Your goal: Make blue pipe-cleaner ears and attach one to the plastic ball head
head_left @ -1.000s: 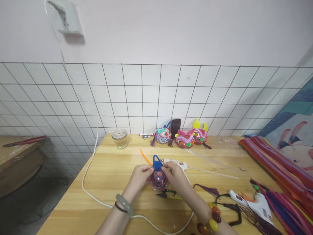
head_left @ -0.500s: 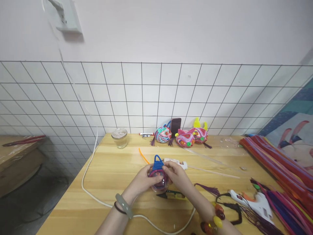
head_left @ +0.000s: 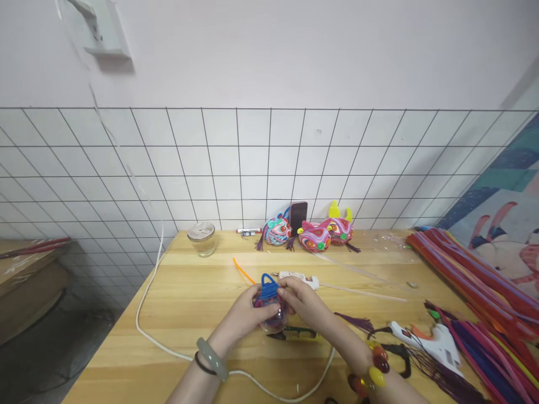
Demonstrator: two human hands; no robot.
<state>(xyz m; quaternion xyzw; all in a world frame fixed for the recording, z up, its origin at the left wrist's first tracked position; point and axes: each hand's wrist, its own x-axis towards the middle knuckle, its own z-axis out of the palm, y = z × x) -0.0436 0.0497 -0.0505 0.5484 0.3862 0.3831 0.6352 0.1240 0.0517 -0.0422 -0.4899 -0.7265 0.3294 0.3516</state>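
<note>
Between my hands is a clear, purplish plastic ball [head_left: 277, 322] with a blue chenille-stem piece [head_left: 268, 289] on its upper side, coiled at the base and looped at the tip. My left hand [head_left: 248, 311] grips the ball from the left, thumb laid across its front. At the right edge of the blue piece, my right hand [head_left: 298, 297] has its thumb and fingers pinched together. Just behind my right hand lies a white bottle [head_left: 310, 280]. Dark-bladed scissors [head_left: 298, 334] rest on the table, partly under my right forearm.
Several striped fish-like ornaments [head_left: 315, 237] and a phone [head_left: 298, 215] stand by the wall. A lidded glass jar [head_left: 202, 240] is at back left. A white glue gun [head_left: 429, 342] and bundles of chenille stems [head_left: 458, 275] lie right. A white cable [head_left: 141, 314] crosses the table [head_left: 197, 297].
The view has shifted slightly, so everything on the table appears a little further left. The ball and its blue piece have tilted a little in my hands; both hands keep their hold.
</note>
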